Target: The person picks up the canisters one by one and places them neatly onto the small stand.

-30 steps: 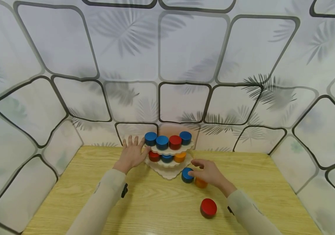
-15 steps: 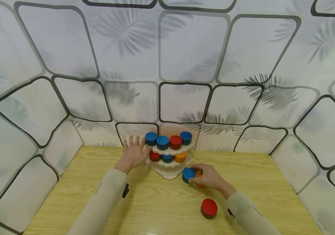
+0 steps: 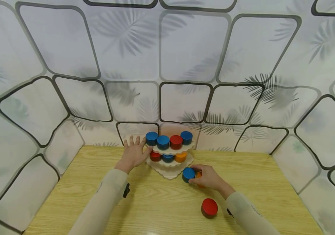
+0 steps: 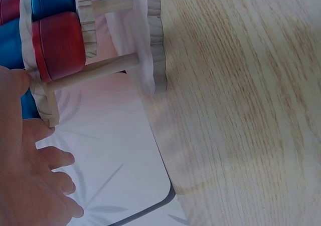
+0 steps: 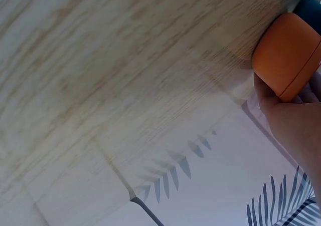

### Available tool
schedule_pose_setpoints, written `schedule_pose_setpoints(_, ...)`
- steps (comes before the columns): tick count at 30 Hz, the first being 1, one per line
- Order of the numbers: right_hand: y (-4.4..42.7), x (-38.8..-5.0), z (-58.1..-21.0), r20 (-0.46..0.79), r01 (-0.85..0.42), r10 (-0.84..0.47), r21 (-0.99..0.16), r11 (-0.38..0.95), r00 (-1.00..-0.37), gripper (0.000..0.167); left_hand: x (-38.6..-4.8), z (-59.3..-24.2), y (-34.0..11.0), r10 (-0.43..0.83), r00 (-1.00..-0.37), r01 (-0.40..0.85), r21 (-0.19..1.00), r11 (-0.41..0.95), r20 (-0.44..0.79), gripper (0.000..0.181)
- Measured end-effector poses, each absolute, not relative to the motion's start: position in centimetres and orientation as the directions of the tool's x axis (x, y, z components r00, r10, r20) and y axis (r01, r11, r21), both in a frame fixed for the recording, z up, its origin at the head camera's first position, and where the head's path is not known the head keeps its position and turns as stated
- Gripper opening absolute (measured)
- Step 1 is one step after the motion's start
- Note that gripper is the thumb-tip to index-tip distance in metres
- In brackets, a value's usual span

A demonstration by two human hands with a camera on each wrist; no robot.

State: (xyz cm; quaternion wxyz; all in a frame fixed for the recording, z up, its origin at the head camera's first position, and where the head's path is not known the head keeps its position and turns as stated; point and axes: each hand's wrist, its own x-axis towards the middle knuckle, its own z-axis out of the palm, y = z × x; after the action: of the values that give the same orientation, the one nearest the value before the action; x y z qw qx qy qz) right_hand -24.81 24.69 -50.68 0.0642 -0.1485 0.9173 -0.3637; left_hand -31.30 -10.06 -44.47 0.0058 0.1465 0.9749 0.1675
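A three-tier scalloped stand [image 3: 169, 172] stands near the back wall. Blue, red and orange round tins fill its top tier and the one below. My left hand [image 3: 132, 154] lies at its left edge with fingers spread; in the left wrist view the thumb touches the upper tier's edge beside a blue tin. My right hand [image 3: 209, 178] reaches over an orange tin [image 5: 286, 55]. Its thumb and fingertips lie on either side of a blue tin [image 3: 188, 174] that stands on the table. The right wrist view shows one finger against the orange tin; the fingertips are hidden there.
A red tin [image 3: 209, 208] stands on the wooden table [image 3: 155, 209] nearer me, close to the right sleeve. Patterned cloth walls [image 3: 188, 101] enclose the table at the back and sides.
My right hand has lowered slightly and its thumb and fingers have closed in on the blue tin. The left hand has stayed at the stand. The tins have not visibly moved.
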Motion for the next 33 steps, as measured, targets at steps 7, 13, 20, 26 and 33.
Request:
schedule_pose_setpoints(7,24.4,-24.6,-50.5,0.001,-0.237,-0.323,-0.678,0.695,-0.947,0.055,-31.4,-44.5,-10.2,0.286,-0.957,0.285,0.332,0.899,0.046,0.075)
schedule_pose_setpoints(13,24.1,-24.6,-50.4,-0.009,-0.222,-0.313,-0.687,0.692,-0.95,0.057,-31.3,-44.5,-10.1,0.286,-0.957,0.285,0.335,0.898,0.047,0.074)
schedule_pose_setpoints(20,23.5,-24.6,-50.2,0.004,-0.24,-0.328,-0.691,0.682,-0.944,0.06,-31.5,-44.6,-10.0,0.284,-0.958,0.281,0.329,0.902,0.039,0.074)
schedule_pose_setpoints(26,22.4,-24.5,-49.9,0.025,-0.255,-0.328,-0.687,0.681,-0.944,0.057,-31.2,-44.2,-10.0,0.285,-0.958,0.279,0.332,0.901,0.032,0.075)
schedule_pose_setpoints(33,21.1,-24.4,-50.2,0.057,-0.296,-0.357,-0.686,0.665,-0.933,0.051,-31.2,-44.1,-10.1,0.285,-0.958,0.278,0.327,0.903,0.027,0.075)
